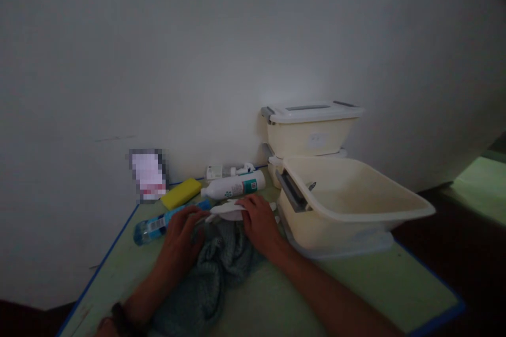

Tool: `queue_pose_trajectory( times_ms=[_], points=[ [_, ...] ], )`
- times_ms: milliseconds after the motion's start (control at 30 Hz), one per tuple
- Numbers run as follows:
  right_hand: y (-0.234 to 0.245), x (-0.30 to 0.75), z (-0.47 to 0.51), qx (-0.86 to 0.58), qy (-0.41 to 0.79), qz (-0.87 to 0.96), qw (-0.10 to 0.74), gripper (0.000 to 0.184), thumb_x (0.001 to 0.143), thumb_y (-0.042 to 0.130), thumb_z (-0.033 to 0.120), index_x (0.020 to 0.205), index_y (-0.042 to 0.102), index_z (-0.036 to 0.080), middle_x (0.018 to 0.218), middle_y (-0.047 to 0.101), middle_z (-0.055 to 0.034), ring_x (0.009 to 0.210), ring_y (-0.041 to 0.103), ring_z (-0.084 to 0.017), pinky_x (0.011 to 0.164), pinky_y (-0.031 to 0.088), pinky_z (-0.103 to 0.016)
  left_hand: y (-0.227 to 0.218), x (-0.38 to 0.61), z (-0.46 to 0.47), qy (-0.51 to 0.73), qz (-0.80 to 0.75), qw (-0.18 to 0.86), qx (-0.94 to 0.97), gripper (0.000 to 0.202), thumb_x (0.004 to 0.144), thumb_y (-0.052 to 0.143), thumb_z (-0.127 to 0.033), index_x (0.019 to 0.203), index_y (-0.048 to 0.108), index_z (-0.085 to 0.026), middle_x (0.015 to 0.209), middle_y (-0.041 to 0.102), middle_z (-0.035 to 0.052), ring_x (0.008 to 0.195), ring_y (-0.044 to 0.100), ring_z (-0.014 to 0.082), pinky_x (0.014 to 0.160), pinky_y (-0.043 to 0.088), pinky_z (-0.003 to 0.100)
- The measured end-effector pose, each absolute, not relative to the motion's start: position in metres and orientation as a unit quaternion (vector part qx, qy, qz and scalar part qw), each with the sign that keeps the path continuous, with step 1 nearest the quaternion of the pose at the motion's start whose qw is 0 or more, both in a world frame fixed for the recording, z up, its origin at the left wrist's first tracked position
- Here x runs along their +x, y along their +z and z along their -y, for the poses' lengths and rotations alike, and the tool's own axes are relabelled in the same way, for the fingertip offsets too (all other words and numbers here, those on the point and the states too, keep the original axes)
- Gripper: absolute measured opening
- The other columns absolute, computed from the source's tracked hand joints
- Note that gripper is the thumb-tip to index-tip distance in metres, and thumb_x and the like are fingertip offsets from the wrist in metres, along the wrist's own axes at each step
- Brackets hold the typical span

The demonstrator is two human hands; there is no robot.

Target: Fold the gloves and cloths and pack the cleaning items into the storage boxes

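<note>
My left hand (182, 234) and my right hand (259, 221) are closed on opposite ends of a thin, white glove-like piece (228, 212). Its exact kind is hard to tell in the dim light. Small white tips stick out past my right hand. Under both hands lies a crumpled grey-green knitted cloth (213, 268), spread toward me. Just beyond my left hand a clear and blue bottle (155, 225) rests on its side, partly covered by that hand. A white bottle (233, 186) with a green label lies behind the white piece.
On the green table (348, 289) with blue edging, an open cream bin (328, 231) stands at the right. Behind it is a lidded cream box (312, 137) on another box. At the back left are a yellow block (182, 193), a spray bottle (221, 171) and a blurred-out item (148, 175) against the wall.
</note>
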State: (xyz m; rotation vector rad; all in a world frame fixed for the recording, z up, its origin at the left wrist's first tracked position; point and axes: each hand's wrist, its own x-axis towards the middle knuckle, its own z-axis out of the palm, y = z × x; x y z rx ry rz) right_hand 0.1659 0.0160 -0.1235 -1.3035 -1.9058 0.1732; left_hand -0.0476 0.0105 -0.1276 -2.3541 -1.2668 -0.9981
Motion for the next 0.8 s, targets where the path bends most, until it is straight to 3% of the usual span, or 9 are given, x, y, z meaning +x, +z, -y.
queue_pose_trajectory(
  times_ms=[100, 233, 367, 500, 667, 800],
  points=[
    [-0.121, 0.167, -0.013, -0.505, 0.059, 0.742, 0.436, 0.033, 0.082, 0.043, 0.004, 0.107, 0.061, 0.016, 0.113, 0.057, -0.0109, 0.11, 0.049, -0.021, 0.097, 0.039, -0.038, -0.123, -0.053, -0.016, -0.29, 0.472, 0.213, -0.805, 0.037, 0.087, 0.045, -0.021, 0.124, 0.045, -0.022, 0.123, 0.051, 0.0148, 0.116, 0.049, 0.03, 0.094, 0.043, 0.05],
    [-0.126, 0.166, -0.011, -0.512, 0.053, 0.736, 0.441, 0.035, 0.087, 0.041, 0.013, 0.119, 0.053, 0.013, 0.128, 0.049, -0.0157, 0.122, 0.041, -0.024, 0.102, 0.035, -0.043, -0.112, -0.066, -0.025, -0.181, 0.568, 0.227, -0.77, 0.057, 0.083, 0.052, -0.034, 0.132, 0.039, -0.007, 0.129, 0.051, 0.0239, 0.125, 0.042, 0.0369, 0.103, 0.028, 0.057],
    [-0.138, 0.165, -0.013, -0.532, 0.071, 0.741, 0.404, 0.032, 0.081, 0.05, 0.016, 0.113, 0.058, 0.012, 0.113, 0.059, -0.0172, 0.108, 0.052, -0.029, 0.093, 0.042, -0.045, -0.1, -0.074, -0.024, -0.074, 0.634, 0.143, -0.756, 0.049, 0.085, 0.05, -0.039, 0.121, 0.053, -0.007, 0.115, 0.064, 0.0214, 0.106, 0.059, 0.035, 0.092, 0.042, 0.051],
    [-0.143, 0.166, -0.017, -0.538, 0.087, 0.74, 0.394, 0.033, 0.077, 0.048, 0.008, 0.106, 0.061, 0.015, 0.098, 0.063, -0.0139, 0.095, 0.057, -0.028, 0.087, 0.045, -0.044, -0.097, -0.074, -0.015, -0.072, 0.634, 0.139, -0.757, 0.046, 0.085, 0.05, -0.042, 0.117, 0.057, -0.01, 0.111, 0.067, 0.0184, 0.101, 0.062, 0.0334, 0.087, 0.045, 0.046],
    [-0.137, 0.167, -0.017, -0.506, 0.091, 0.731, 0.448, 0.053, 0.074, 0.035, -0.001, 0.122, 0.051, 0.014, 0.109, 0.053, -0.0132, 0.104, 0.054, -0.022, 0.092, 0.045, -0.037, -0.099, -0.074, -0.01, -0.095, 0.625, 0.134, -0.763, 0.044, 0.085, 0.051, -0.043, 0.117, 0.058, -0.013, 0.111, 0.068, 0.0155, 0.101, 0.063, 0.0302, 0.089, 0.045, 0.041],
    [-0.129, 0.168, -0.013, -0.473, 0.074, 0.728, 0.49, 0.057, 0.072, 0.037, 0.001, 0.127, 0.045, 0.014, 0.121, 0.044, -0.0141, 0.118, 0.044, -0.023, 0.1, 0.039, -0.042, -0.101, -0.074, -0.009, -0.132, 0.611, 0.135, -0.769, 0.046, 0.085, 0.053, -0.043, 0.12, 0.056, -0.014, 0.113, 0.067, 0.0155, 0.103, 0.062, 0.0302, 0.088, 0.046, 0.043]
  ],
)
